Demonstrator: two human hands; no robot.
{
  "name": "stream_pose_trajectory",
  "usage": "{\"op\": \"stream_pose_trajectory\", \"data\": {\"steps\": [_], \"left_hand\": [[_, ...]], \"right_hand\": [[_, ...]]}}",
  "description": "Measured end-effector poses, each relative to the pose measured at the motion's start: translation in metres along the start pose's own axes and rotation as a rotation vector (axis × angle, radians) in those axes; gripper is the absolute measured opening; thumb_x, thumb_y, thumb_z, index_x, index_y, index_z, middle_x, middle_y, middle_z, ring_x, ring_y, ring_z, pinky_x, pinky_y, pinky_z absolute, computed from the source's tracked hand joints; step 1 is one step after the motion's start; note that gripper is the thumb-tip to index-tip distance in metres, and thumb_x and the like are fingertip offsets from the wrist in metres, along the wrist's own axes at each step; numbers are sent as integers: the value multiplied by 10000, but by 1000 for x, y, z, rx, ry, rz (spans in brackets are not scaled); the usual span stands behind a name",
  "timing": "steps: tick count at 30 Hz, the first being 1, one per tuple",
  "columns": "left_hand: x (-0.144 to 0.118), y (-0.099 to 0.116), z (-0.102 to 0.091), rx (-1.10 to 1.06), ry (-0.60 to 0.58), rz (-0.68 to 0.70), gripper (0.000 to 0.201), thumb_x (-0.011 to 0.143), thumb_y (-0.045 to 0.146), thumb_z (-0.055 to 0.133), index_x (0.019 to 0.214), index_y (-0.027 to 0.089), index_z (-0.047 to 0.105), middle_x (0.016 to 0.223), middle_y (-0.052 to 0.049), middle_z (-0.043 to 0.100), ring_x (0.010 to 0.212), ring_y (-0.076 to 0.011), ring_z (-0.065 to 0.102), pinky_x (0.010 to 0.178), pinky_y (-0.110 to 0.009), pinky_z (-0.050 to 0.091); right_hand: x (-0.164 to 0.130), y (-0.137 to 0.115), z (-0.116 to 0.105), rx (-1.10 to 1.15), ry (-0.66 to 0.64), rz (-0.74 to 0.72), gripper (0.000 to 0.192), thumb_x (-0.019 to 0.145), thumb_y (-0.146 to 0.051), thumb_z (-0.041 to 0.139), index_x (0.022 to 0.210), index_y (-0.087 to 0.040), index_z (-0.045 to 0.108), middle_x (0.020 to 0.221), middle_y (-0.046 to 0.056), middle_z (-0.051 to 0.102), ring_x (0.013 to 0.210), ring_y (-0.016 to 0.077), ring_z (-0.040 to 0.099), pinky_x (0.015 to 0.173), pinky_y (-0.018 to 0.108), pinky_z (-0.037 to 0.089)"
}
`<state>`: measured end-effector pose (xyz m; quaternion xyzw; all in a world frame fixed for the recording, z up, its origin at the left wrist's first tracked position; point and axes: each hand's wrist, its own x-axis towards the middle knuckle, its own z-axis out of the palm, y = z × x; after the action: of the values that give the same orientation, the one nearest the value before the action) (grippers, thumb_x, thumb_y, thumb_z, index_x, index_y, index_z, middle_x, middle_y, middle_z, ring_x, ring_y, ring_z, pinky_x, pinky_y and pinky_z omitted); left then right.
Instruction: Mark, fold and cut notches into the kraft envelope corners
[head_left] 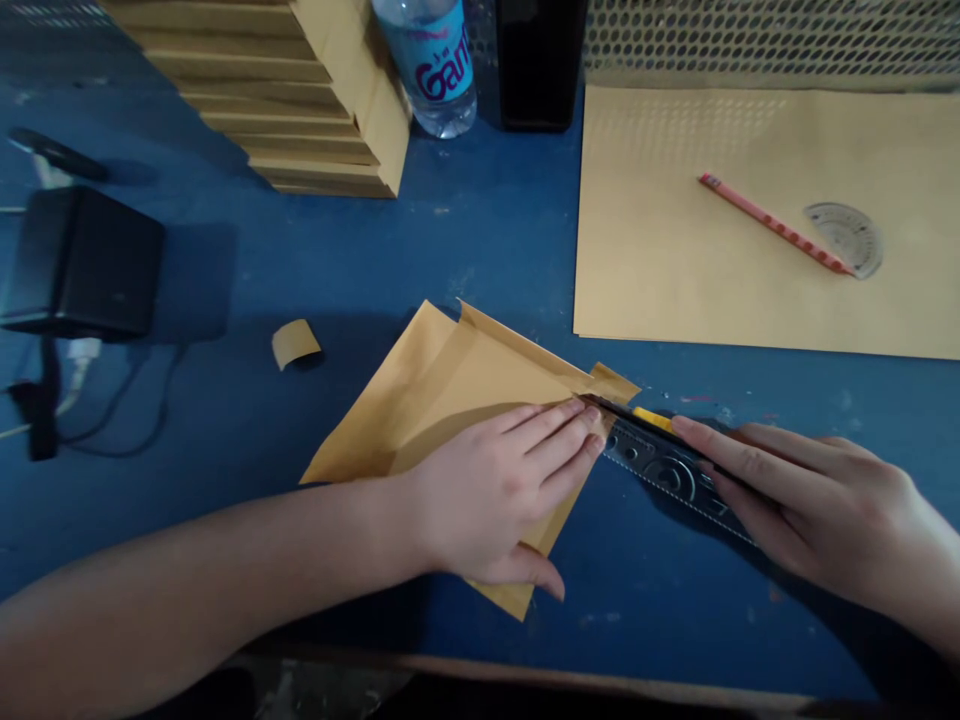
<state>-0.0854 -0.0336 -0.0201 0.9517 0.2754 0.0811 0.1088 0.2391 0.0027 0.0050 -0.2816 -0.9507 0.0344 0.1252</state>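
A folded brown paper piece point(450, 370), like an envelope, lies at an angle on the blue table. My left hand point(510, 480) presses flat on it, fingers stretched out and thumb apart. Its fingertips reach the paper's right corner, by the end of a dark patterned ruler point(667, 470). My right hand point(817, 510) is closed round a box cutter point(652, 418) with a yellow part. The cutter's tip touches or nearly touches the paper at that corner, beside my left fingertips. A small flap point(615, 383) of brown paper sticks out just beyond the blade.
A small paper scrap point(295, 343) lies to the left, near a black box-shaped adapter point(82, 260) with cables. Behind are a stack of folded brown paper point(315, 110), a water bottle point(435, 70) and a black phone-like object point(540, 65). Brown sheets point(652, 270) carry a pencil point(772, 222) and protractor point(847, 235).
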Motion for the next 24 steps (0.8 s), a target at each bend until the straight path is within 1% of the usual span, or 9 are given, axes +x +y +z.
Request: {"op": "stream_pose_trajectory", "data": {"steps": [3, 6, 11, 16, 18, 19, 21, 22, 24], "left_hand": [[-1, 0, 1, 1, -12, -1, 1196, 834, 902, 652, 1553, -41, 493, 1637, -275, 498, 1535, -418, 471, 1282, -492, 380], [-1, 0, 1, -3, -24, -7, 1192, 837, 903, 647, 1558, -32, 488, 1649, -263, 489, 1551, -413, 452, 1294, -488, 364], [-2, 0, 3, -14, -16, -3, 1186, 842, 904, 637, 1551, -35, 496, 1645, -276, 487, 1548, -426, 456, 1283, -506, 381], [-2, -1, 5, -13, -12, 5, 1192, 847, 919, 609, 1550, -37, 497, 1639, -288, 488, 1538, -438, 467, 1264, -530, 414], [-2, -1, 4, -6, -17, 7, 1198, 843, 919, 614, 1554, -36, 493, 1643, -287, 483, 1541, -435, 465, 1263, -531, 421], [-2, -1, 4, -2, -19, 6, 1203, 840, 922, 616, 1557, -36, 489, 1646, -286, 481, 1543, -433, 463, 1264, -531, 423], [-2, 0, 3, 4, -18, 5, 1220, 830, 936, 609, 1560, -34, 488, 1646, -281, 483, 1547, -428, 461, 1268, -529, 422], [-2, 0, 3, 6, -16, 5, 1225, 826, 943, 607, 1559, -32, 490, 1646, -277, 485, 1548, -423, 462, 1271, -524, 420], [-1, 0, 3, 10, -9, 3, 1224, 818, 944, 616, 1553, -28, 499, 1645, -268, 492, 1545, -411, 470, 1274, -511, 421]], "right_hand": [[0, 1, -8, 39, -48, -1, 736, 1023, -60, 588, 1697, -254, 363, 969, 21, 788, 698, 167, 733, 506, 292, 519], [-3, 2, -18, 48, -76, 0, 717, 1049, -78, 539, 1709, -270, 335, 959, 20, 776, 672, 160, 718, 519, 290, 528], [-14, 5, -28, 12, -108, -9, 668, 1065, -94, 511, 1697, -247, 360, 998, 41, 772, 664, 162, 725, 528, 311, 530], [-25, 9, -30, 42, -163, 34, 690, 1068, -163, 448, 1721, -334, 301, 1002, 22, 777, 598, 182, 694, 510, 356, 539], [-28, 12, -32, 57, -149, 44, 696, 1064, -177, 451, 1716, -373, 306, 971, -1, 778, 577, 179, 683, 507, 353, 540], [-29, 15, -33, 69, -141, 46, 689, 1062, -188, 464, 1705, -397, 329, 968, -13, 782, 596, 176, 697, 522, 343, 552], [-30, 23, -36, 84, -90, 71, 623, 1058, -238, 520, 1640, -449, 444, 956, -38, 795, 625, 163, 720, 545, 315, 565], [-31, 28, -37, 87, -50, 125, 557, 1050, -290, 566, 1580, -457, 525, 958, -44, 804, 635, 158, 729, 554, 305, 567], [-31, 40, -35, 102, 62, 328, 423, 998, -431, 673, 1421, -404, 669, 964, -22, 818, 646, 163, 733, 571, 308, 561]]}}
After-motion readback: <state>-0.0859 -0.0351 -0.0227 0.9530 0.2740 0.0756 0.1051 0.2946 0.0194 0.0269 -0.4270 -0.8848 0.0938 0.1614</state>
